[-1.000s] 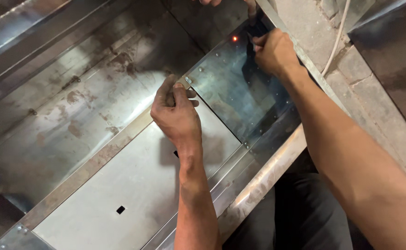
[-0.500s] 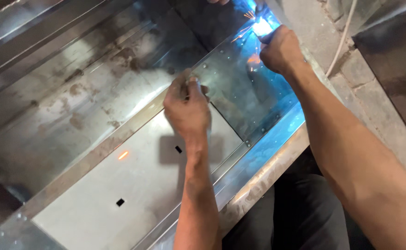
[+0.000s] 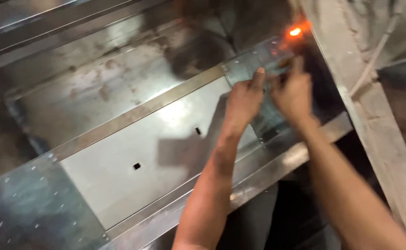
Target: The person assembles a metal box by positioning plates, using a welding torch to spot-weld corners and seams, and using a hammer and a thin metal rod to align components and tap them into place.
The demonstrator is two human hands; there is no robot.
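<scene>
A large galvanised sheet-metal assembly [image 3: 96, 92] is lying across the view, its folded channels running diagonally. Set into it, a paler flat panel [image 3: 133, 139] with two small square holes is sitting between raised strips. The left hand [image 3: 243, 99] is resting on the panel's upper right corner, fingers curled, one pointing up. Just beside it, the right hand [image 3: 293, 92] is blurring over a shiny plate [image 3: 254, 60]; its grip cannot be told. An orange glow [image 3: 295, 31] is burning above.

My left hand [image 3: 243, 98] and right hand [image 3: 294, 92] are resting side by side on the sheet-metal panel [image 3: 133, 139], its slots [image 3: 137, 165] lying left; a glowing spot [image 3: 295, 32], possibly a weld, is sitting behind.
</scene>
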